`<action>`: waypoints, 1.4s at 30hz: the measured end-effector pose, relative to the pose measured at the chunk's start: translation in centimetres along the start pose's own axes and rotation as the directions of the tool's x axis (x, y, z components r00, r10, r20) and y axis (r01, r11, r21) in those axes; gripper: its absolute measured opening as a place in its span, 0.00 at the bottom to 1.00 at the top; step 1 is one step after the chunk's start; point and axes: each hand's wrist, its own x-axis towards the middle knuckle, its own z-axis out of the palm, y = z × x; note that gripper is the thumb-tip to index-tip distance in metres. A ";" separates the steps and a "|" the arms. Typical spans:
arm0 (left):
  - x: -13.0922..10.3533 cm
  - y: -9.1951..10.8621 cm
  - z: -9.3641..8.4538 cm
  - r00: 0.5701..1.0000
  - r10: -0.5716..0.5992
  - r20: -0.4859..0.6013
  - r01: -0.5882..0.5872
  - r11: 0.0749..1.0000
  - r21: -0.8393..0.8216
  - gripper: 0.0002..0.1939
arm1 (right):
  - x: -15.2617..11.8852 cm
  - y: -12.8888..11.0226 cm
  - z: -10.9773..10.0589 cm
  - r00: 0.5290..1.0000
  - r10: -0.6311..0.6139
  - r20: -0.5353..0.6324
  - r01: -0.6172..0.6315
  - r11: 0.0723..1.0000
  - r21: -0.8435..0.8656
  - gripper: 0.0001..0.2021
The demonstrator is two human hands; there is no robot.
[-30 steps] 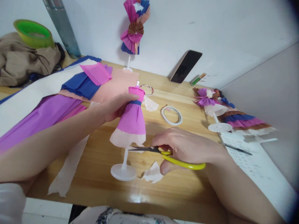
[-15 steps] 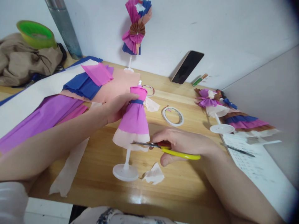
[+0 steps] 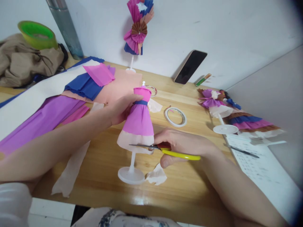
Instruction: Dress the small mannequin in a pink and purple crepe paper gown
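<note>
A small dress form [image 3: 141, 94] on a white stand [image 3: 131, 175] wears a pink and purple crepe paper dress [image 3: 139, 121] with a blue waistband and a white hem [image 3: 134, 141]. My left hand [image 3: 123, 108] is closed round the form at its waist, from the left. My right hand [image 3: 174, 143] holds scissors [image 3: 181, 155] with yellow and red handles. Their blades lie level across the white hem, pointing left. A torn white paper scrap [image 3: 157, 175] lies right of the stand's base.
Rolls of tape [image 3: 175, 116] lie behind my right hand. Crepe paper sheets [image 3: 40, 119] spread over the left side. Another dressed form [image 3: 137, 34] stands at the wall near a phone [image 3: 190, 67]. More paper dresses [image 3: 253, 121], a pen [image 3: 241, 150] and a written sheet [image 3: 260, 170] are on the right.
The dress form and its stand have shifted slightly right in my left hand. The scissors have moved a little left, so their blades reach further across the white hem.
</note>
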 end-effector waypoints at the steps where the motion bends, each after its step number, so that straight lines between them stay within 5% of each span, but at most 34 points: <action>1: 0.0 0.0 0.0 1.000 0.000 0.000 0.000 1.000 0.005 0.09 | 0.0 0.0 0.0 1.000 0.008 0.001 -0.008 1.000 -0.001 0.33; 28: 0.3 -0.2 -0.3 1.000 -0.018 0.008 0.018 1.000 0.003 0.10 | 0.0 0.2 -0.3 0.998 0.000 0.059 -0.005 0.997 0.081 0.33; 42: 0.1 0.1 -0.5 0.993 0.038 0.115 -0.031 0.998 -0.062 0.11 | -0.2 2.0 -0.1 0.993 -0.079 0.086 0.060 0.977 0.203 0.29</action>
